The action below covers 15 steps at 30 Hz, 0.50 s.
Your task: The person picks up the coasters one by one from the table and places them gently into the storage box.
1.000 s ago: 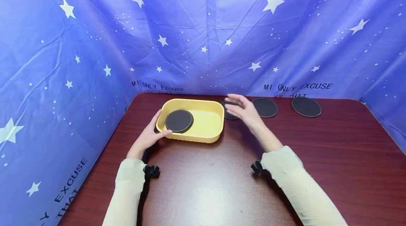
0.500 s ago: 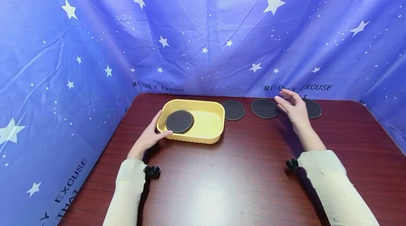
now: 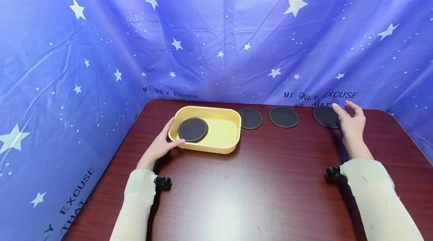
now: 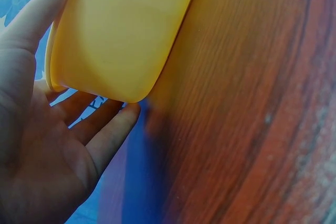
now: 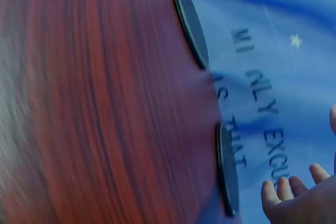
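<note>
My left hand (image 3: pixel 158 147) grips the left end of a yellow plastic bin (image 3: pixel 218 150), thumb over the near rim and fingers along the outer end wall. In the left wrist view the fingertips lie against the bin wall (image 4: pixel 121 35). Inside the bin, at its left, lies a small stack of round black coasters (image 3: pixel 193 129). My right hand (image 3: pixel 353 122) is above the table with relaxed fingers and holds nothing. It overlaps the right edge of the rightmost black coaster (image 3: pixel 325 116) in the head view; the right wrist view shows its fingers apart from that coaster (image 5: pixel 228 171).
Two more black coasters lie along the far edge: one right beside the bin (image 3: pixel 251 118), another in the middle (image 3: pixel 283 117). The table (image 3: pixel 270 181) is dark red wood. A blue star-printed cloth (image 3: pixel 216 38) hangs behind it and at the sides.
My right hand has moved right, from beside the bin, past the middle coaster, to the rightmost coaster. My left hand and the bin have stayed in place.
</note>
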### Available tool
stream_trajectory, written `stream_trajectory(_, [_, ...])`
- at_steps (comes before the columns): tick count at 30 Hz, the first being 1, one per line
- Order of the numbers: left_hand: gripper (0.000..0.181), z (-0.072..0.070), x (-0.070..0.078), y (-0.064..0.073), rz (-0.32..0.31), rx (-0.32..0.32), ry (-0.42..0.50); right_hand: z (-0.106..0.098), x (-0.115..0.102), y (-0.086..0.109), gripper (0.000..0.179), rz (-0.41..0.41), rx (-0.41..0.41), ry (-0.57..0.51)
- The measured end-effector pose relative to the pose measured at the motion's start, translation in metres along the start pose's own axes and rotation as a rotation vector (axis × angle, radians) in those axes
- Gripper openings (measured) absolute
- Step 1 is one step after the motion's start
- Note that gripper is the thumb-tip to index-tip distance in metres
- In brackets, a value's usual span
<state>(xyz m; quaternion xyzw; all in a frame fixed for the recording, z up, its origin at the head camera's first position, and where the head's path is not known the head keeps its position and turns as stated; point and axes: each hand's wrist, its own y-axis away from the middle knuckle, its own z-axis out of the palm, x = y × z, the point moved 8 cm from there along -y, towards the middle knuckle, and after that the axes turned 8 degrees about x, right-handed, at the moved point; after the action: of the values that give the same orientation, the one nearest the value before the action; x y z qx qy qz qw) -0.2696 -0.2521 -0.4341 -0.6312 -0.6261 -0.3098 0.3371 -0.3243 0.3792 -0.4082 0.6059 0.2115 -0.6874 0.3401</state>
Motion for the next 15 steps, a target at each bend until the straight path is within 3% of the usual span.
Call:
stream_trajectory(5, [0.104, 0.001, 0.002, 0.000, 0.004, -0.002, -0.005, -0.017, 0.006, -0.018, 0.059, 0.026, 0.036, 0.092])
stream_trajectory(10, [0.104, 0.003, 0.004, 0.000, 0.005, -0.003, -0.008, -0.028, 0.016, -0.030, 0.073, 0.044, -0.013, 0.161])
stream_trajectory(15, [0.103, 0.006, 0.003, -0.001, 0.003, -0.008, -0.006, -0.038, 0.029, -0.040, 0.081, 0.125, -0.101, 0.028])
